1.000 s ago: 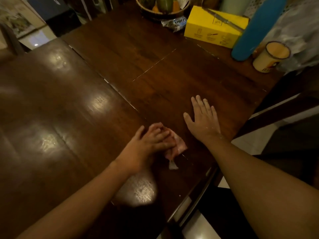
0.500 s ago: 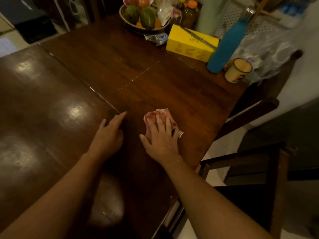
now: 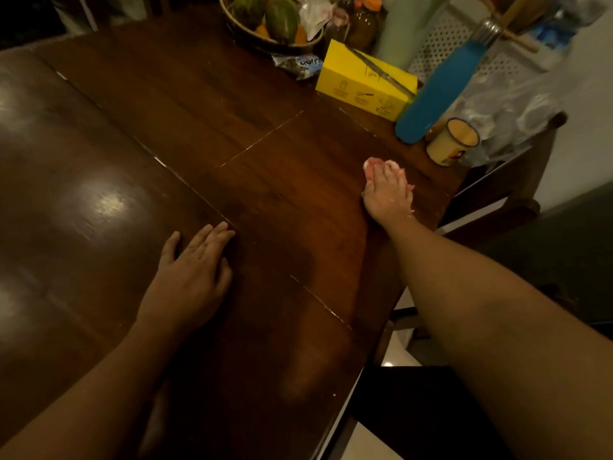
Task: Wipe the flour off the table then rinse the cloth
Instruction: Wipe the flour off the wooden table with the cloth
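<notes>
My right hand (image 3: 388, 194) lies flat on a small pink cloth (image 3: 369, 167) and presses it onto the dark wooden table (image 3: 265, 180), far out near the right edge. Only the cloth's pink fringe shows past my fingertips and at the side of my palm. My left hand (image 3: 192, 270) rests flat on the table nearer to me, fingers together, with nothing in it. Thin pale lines sit in the table's seams. No loose flour shows clearly in this dim light.
Past the cloth stand a cream enamel mug (image 3: 452, 142), a blue bottle (image 3: 441, 91), a yellow box (image 3: 365, 83) with a knife on it, and a fruit basket (image 3: 268, 21). A chair (image 3: 504, 194) stands at the table's right edge, plastic bags behind it.
The cloth passed from my left hand to my right hand. My right hand has pushed it across the table toward the mug. My left hand now rests flat on the table.
</notes>
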A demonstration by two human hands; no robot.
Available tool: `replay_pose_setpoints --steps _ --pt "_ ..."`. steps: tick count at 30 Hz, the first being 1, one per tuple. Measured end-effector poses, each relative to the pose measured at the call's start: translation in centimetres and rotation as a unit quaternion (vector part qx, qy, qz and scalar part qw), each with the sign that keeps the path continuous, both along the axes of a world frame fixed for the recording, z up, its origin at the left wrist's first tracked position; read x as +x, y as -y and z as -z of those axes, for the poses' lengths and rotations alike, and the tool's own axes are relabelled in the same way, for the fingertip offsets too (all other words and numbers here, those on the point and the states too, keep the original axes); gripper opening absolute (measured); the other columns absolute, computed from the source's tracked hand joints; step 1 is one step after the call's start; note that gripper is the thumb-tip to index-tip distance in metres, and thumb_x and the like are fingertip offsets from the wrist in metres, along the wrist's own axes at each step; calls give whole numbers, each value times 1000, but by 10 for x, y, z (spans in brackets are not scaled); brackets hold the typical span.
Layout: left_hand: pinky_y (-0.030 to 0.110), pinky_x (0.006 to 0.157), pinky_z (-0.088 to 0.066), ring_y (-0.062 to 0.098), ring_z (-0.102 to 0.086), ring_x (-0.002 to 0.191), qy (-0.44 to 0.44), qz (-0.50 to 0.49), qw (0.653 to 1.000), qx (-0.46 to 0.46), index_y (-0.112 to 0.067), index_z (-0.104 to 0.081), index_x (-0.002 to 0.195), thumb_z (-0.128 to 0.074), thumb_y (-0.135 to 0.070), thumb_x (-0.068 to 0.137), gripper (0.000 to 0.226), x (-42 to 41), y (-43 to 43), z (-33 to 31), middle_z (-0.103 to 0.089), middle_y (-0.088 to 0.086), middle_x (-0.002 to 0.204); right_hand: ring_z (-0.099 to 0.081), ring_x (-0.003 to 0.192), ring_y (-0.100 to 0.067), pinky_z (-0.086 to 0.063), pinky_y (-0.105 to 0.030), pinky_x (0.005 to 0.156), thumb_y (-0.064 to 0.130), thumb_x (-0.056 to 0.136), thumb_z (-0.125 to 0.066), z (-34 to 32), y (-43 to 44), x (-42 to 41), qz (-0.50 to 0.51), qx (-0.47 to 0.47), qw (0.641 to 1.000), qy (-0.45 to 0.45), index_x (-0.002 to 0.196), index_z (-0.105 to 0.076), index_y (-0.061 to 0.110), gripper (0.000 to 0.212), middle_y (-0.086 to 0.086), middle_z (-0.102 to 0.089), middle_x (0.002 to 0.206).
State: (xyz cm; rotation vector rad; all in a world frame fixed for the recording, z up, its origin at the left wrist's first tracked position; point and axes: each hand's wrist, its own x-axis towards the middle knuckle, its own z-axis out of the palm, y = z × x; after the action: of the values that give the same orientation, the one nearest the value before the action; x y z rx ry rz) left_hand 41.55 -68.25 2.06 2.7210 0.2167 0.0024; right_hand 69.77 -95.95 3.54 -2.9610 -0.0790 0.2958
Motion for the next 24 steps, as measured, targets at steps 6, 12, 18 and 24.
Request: replay_pose_setpoints --steps 6,12,18,24 --pt "49 122 1 5 -13 149 7 -3 1000 -19 -30 -25 149 -33 -35 101 49 -1 2 -5 -25 -8 160 -8 154 -22 -5 -49 125 38 106 -31 0 -5 -73 -165 44 985 13 157 -26 32 51 5 -20 165" --pt "49 121 -3 5 -15 148 2 -5 1000 -16 -29 -28 150 -33 -35 100 51 -4 2 -8 -27 -9 159 -11 154 -19 -3 -51 124 44 105 -24 -1 -47 -210 -256 114 960 -30 153 -36 34 50 9 -28 163" --pt "46 121 0 9 -5 150 -23 42 999 -12 -26 -17 155 -24 -34 103 53 -14 -3 -11 -13 -8 163 -6 152 -1 -7 -48 125 37 106 -36 -4 12 -286 -217 140 965 -43 150 -35 47 45 25 -20 162" --pt "47 121 -4 12 -1 151 -34 80 996 16 -31 -12 155 -18 -38 104 52 -50 -7 -11 -8 -8 164 3 153 -5 -4 -47 126 20 104 -41 -7 -12 -362 -109 126 986 7 155 -26 39 56 16 -13 165"
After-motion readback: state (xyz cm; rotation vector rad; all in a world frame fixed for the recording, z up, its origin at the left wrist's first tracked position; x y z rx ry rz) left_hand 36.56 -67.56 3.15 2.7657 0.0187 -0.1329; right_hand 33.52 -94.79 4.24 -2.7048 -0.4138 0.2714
